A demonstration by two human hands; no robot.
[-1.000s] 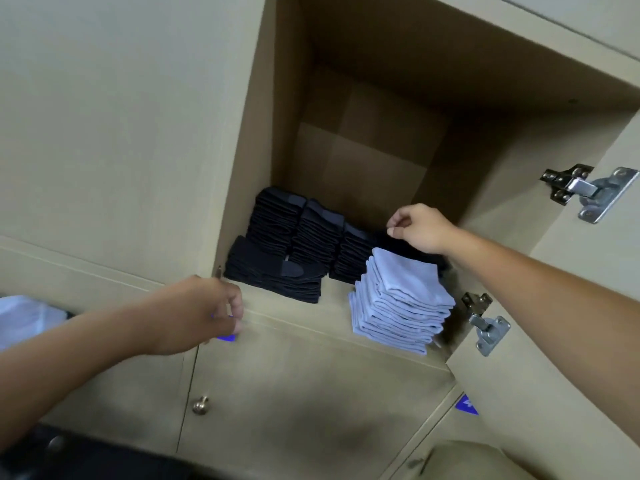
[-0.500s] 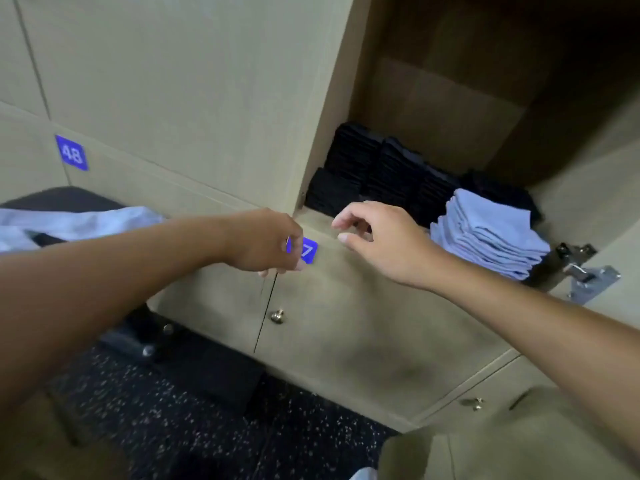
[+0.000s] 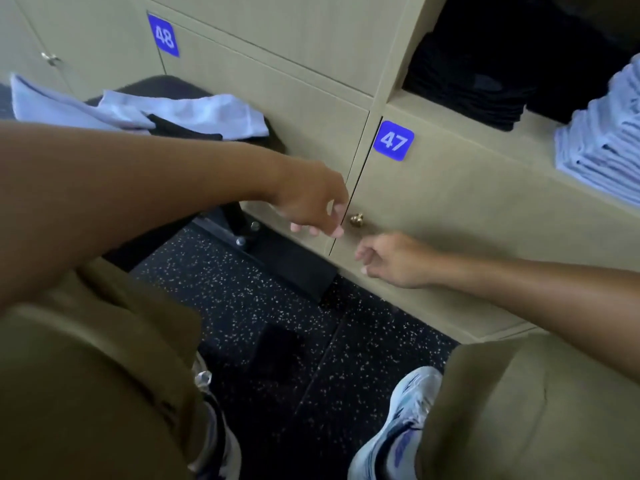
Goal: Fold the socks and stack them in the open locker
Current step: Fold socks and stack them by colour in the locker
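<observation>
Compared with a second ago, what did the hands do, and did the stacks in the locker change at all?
The right hand left the back of the open locker, where it touched the black socks, and dropped below the door knob, holding nothing. The left hand slid down from the locker's lower edge to beside that knob, also holding nothing. The light blue stack and black stacks look unchanged; loose socks lie on the bench.

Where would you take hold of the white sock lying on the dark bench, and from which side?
Probably at the rounded end of the white sock nearest the lockers, coming from above with thumb and fingers. That end lies flat and uncovered on the bench, while a black sock lies over its front edge. Both hands are empty.
</observation>
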